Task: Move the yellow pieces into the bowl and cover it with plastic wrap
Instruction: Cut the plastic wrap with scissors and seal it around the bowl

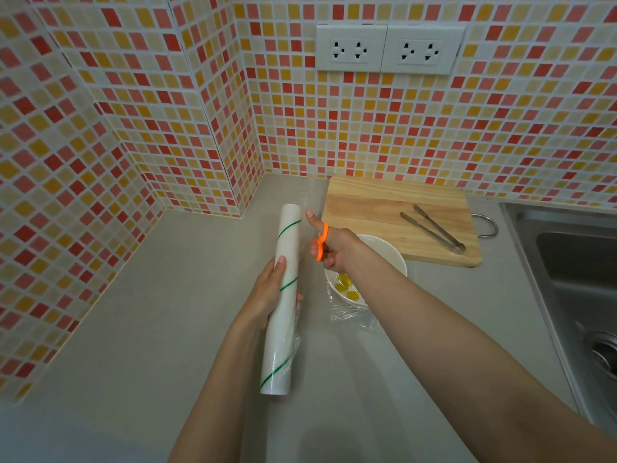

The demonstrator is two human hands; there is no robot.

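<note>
The left hand (267, 295) wraps its grip around the plastic wrap roll (282, 295), held off the table (150, 329) to keep film taut. The right hand (329, 243) closes through orange scissors (321, 242), likely to cut. Just right, the yellow pieces (347, 285) sit in the bowl (390, 252), film partly draped.

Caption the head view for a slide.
Left hand holds the plastic wrap roll; right hand works orange scissors beside the bowl of yellow pieces.
</note>
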